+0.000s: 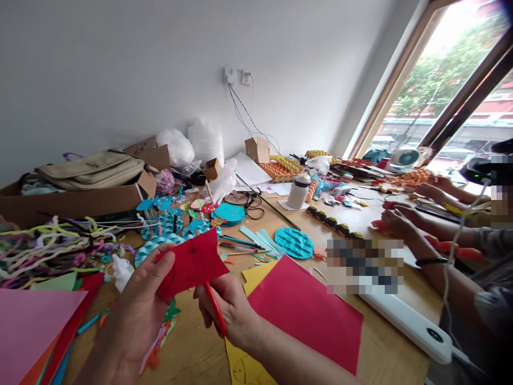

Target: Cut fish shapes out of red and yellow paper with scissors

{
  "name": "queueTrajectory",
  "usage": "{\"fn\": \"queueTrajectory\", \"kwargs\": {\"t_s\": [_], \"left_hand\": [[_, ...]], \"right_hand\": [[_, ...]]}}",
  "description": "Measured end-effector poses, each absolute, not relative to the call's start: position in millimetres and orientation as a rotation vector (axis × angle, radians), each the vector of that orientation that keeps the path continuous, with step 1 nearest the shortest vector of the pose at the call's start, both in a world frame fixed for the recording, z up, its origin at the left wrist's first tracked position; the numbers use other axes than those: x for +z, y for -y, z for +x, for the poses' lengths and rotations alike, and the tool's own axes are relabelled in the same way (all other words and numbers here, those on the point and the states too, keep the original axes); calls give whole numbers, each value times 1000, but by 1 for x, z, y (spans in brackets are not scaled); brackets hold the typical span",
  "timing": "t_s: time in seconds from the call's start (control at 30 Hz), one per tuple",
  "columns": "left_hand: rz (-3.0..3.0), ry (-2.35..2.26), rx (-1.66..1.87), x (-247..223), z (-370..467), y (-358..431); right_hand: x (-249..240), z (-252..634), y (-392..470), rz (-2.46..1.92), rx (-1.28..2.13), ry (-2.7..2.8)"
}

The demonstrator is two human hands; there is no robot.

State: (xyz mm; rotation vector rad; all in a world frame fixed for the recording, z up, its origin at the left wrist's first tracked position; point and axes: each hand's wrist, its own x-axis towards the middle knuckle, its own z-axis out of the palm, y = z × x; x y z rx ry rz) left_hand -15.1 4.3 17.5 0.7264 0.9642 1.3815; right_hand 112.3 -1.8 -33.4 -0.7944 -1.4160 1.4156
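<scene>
My left hand (146, 299) pinches a small piece of red paper (192, 262) between thumb and fingers, holding it up over the table. Dark drawn marks show on the paper, and its right edge is curved. In my right hand (236, 307) is a pair of scissors (216, 310) with red handles; the blades are hidden behind the paper. Below and to the right lies a large red sheet (308, 310) on top of yellow paper (248, 369), which carries a drawn outline. Paper scraps (160, 337) lie on the table beneath my hands.
Coloured sheets (36, 331) and pipe cleaners (80, 251) lie at the left. Behind are a blue paper disc (294, 243), pens (240, 244) and a white bottle (298, 191). A white power strip (409, 321) stretches along the right, near other people's hands (401, 222).
</scene>
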Motion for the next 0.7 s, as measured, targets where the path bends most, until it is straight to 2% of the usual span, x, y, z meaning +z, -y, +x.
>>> {"fn": "queueTrajectory", "kwargs": {"t_s": [0.27,0.7], "left_hand": [[654,-895,1472,15,-6,-2],[680,-1008,1449,16,-5,-2]], "right_hand": [[-25,111,-2,-842,1185,1575],[-49,114,-2,-755,1366,1558]]}}
